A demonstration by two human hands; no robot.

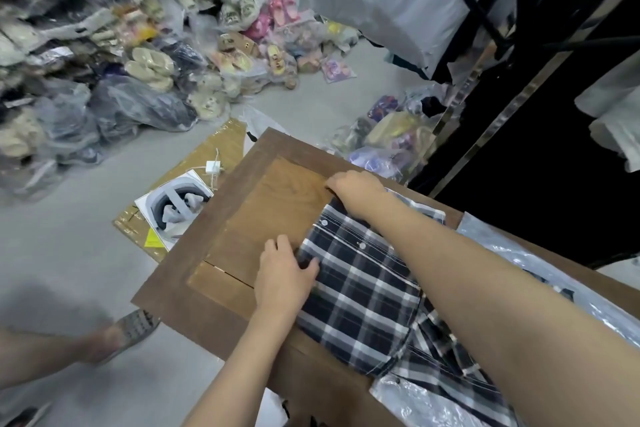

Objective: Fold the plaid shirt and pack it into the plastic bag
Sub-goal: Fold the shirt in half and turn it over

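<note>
Plaid shirt (360, 291) under both flat, open hands: left hand (284, 274), right hand (353, 187).

Surface (242, 236): brown wood, paler inset panel.
On it: plaid shirt (363, 291), clear plastic bag (540, 270) at right edge.

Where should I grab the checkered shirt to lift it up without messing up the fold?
Probably by its two side edges, one hand on each, fingers slid under from the sides. The plaid shirt lies flat on the wooden table, and the left hand and right hand are already at its far edge. Its loose tail trails toward the plastic bag, so support underneath.
</note>
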